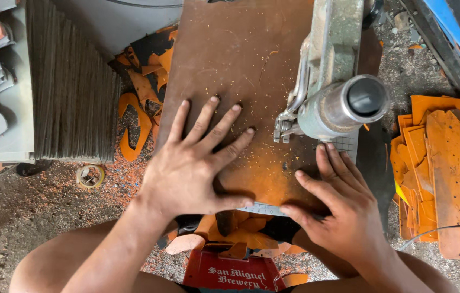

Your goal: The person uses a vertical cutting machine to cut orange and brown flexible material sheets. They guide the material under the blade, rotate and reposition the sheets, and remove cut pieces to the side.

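A brown board (230, 59) lies flat on the saw table (349, 145), running from the far edge toward the person, with the grey saw arm (338, 70) over its right side and orange scraps (441, 173) stacked on the floor to the right. The left hand (186, 168) presses flat on the board's near part, its 5 fingers spread wide. The right hand (343, 211) rests at the board's near right corner, fingers together and extended, fingertips touching the near edge just beside a metal ruler (265, 209); neither grip closes on anything.
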`<state>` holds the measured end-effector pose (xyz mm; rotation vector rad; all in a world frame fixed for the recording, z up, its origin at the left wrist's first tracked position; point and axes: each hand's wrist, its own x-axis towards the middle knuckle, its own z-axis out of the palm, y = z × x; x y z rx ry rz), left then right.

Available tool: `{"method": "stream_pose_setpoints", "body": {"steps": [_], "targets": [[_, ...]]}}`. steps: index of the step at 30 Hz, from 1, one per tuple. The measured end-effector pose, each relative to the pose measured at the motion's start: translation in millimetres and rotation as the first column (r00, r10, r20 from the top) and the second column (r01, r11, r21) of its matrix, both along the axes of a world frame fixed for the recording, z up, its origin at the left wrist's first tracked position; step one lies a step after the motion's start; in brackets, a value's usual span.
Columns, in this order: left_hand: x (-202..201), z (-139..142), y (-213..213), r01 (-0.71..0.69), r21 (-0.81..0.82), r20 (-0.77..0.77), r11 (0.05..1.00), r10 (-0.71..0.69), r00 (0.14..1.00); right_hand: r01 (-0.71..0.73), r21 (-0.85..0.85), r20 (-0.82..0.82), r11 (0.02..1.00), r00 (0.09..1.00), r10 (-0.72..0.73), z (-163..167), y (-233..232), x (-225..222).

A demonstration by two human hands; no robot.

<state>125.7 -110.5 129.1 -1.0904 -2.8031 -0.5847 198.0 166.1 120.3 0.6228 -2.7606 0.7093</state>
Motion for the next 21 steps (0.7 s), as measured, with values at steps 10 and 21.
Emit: {"method": "stream_pose_setpoints", "body": {"steps": [10,21], "targets": [[-9,13,-13,0.080,0.025,0.004,0.996,-0.080,0.997,0.057,-0.005,-0.016,0.998,0.998,-0.057,14,-20,19],[-12,5,-12,0.070,-0.014,-0.005,0.997,-0.070,0.998,0.060,0.001,0.007,0.998,0.998,-0.060,4,-17,16]]}}
